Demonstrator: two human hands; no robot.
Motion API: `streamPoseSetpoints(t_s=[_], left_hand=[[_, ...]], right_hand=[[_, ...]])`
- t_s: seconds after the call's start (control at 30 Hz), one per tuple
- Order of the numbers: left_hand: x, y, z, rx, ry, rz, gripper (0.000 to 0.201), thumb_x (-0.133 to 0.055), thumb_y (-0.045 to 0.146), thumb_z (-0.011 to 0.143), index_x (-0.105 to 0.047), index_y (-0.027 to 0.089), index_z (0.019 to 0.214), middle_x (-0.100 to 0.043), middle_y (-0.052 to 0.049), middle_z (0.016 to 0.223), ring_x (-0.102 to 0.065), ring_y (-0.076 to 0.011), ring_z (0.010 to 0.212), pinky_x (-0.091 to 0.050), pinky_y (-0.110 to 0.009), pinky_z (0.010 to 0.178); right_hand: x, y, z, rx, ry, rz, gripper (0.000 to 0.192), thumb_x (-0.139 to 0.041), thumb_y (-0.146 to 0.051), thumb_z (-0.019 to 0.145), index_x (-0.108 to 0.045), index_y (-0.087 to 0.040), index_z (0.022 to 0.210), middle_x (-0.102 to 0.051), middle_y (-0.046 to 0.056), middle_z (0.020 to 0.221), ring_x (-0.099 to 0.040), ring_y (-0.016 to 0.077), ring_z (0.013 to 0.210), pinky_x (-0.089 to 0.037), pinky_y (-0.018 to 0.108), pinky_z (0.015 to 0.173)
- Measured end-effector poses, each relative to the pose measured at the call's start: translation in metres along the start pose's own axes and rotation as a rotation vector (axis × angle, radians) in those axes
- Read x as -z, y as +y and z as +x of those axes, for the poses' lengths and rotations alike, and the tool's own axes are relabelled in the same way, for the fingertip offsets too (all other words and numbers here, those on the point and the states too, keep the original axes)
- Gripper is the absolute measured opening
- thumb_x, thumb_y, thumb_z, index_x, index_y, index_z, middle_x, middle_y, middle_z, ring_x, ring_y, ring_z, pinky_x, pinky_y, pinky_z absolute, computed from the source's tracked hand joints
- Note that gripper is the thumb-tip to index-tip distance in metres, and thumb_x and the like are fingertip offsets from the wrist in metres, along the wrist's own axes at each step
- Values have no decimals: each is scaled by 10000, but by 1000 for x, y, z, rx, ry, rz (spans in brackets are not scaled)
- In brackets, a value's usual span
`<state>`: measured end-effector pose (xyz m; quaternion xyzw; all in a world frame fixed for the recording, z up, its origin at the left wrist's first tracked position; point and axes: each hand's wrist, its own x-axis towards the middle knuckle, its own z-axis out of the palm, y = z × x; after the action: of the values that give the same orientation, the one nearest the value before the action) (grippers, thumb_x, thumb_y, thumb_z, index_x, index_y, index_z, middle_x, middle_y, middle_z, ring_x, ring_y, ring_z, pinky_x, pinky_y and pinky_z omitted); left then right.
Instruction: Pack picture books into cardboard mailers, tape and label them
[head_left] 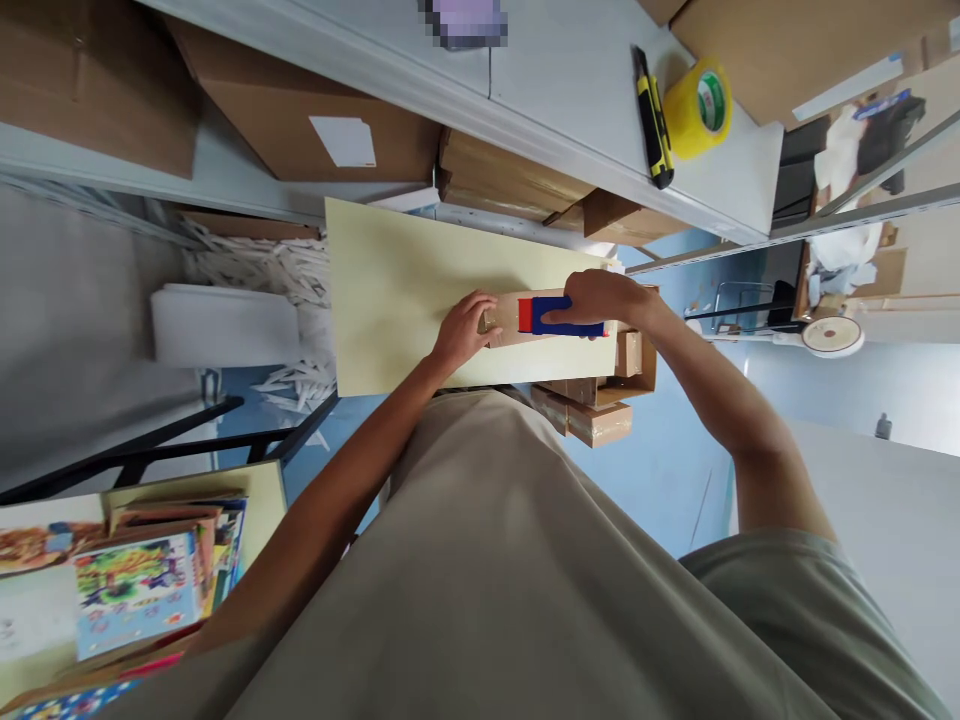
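A long, narrow cardboard box lies on a pale yellow board in front of my body. My left hand grips the box's left end, with the fingers bent over its edge. Shiny clear tape shows at that end. Over the right part of the box, my right hand is closed around a blue oblong item with a red end. The item covers much of the box. I cannot make out its exact kind, and some of my right fingers are hidden behind it.
Beyond the board, a grey shelf holds a yellow-black utility knife and a yellow tape roll. Small taped cartons sit below the board's right end. Picture books lie at lower left, and white packing material is at left.
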<state>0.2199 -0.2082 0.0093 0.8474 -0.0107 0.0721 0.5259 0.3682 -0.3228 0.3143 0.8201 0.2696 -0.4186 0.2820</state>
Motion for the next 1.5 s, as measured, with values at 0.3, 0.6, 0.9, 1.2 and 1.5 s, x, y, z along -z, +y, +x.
streamPoseSetpoints(t_s=[0.3,0.6,0.9,1.2,1.5], left_hand=[[4,16,-12,82,-67,190,419,-790,416,1048,-744,214,1412,-731,-139,1569,-604,-346,1588,-506,-509,1338],[-3,37,-19,214,-67,345,558,-639,589,1121,-692,239,1551,-686,-126,1638,-638,-325,1553,-518,-472,1326],[-22,61,-21,361,-24,367,604,-607,587,1120,-615,285,1644,-612,-97,1717,-577,-338,1606,-459,-509,1380],[-36,82,-18,450,34,351,695,-487,693,1120,-563,273,1668,-566,-130,1752,-507,-328,1664,-433,-507,1397],[-62,95,-11,459,170,395,625,-432,659,1154,-633,220,1551,-579,-194,1721,-517,-323,1658,-433,-526,1392]], right_hand=[[-36,76,47,280,-114,212,636,-669,-745,1051,-858,-139,1007,-816,114,800,-765,260,764,-516,351,748],[-67,244,79,304,-130,212,817,-644,-1002,881,-824,-206,893,-728,74,713,-678,246,694,-481,372,676],[-98,268,145,300,-56,175,785,-699,-925,924,-852,-161,1018,-773,109,783,-723,266,789,-508,369,726],[-116,229,169,273,69,181,746,-840,-780,922,-836,-101,1231,-827,198,935,-798,389,979,-603,449,861],[-121,186,156,271,181,105,493,-792,-454,1026,-792,-82,1350,-806,285,1261,-767,433,1176,-570,444,941]])
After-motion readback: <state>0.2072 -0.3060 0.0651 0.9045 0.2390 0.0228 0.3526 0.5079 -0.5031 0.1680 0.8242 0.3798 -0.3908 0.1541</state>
